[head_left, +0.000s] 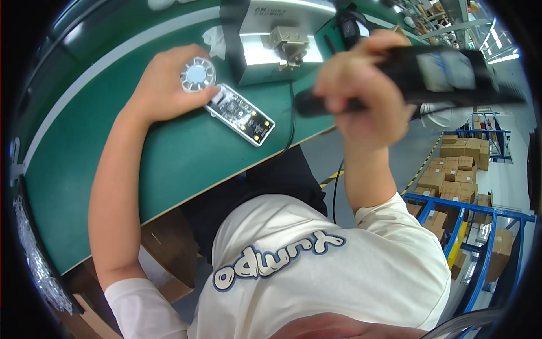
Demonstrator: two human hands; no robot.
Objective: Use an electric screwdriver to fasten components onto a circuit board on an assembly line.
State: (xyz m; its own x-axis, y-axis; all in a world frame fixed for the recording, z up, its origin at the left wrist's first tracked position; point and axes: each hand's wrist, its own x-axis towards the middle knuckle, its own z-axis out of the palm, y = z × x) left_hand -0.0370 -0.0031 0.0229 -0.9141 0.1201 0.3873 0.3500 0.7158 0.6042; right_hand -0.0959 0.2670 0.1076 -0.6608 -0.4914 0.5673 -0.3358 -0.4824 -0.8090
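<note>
My left hand (161, 85) is closed around the round end of a small handheld device (244, 117). That end is a white slotted disc with a pale blue centre, like a small fan. Its clear-cased body shows a circuit board and points toward me over the green table. My right hand (364, 90) is raised at the right, wrapped around a black handheld tool (406, 73). A pale patch is on the tool's side, and its far right end looks bristly. Motion blur hides its exact kind. The tool and device are apart.
On the green table (180, 169) a shiny metal box (271, 56) with a bracket stands beyond the device. A black cable (292, 113) runs over the near edge. White tissue (215, 40) lies by the box. Blue racks (451, 203) with cardboard boxes (451, 175) stand at the right.
</note>
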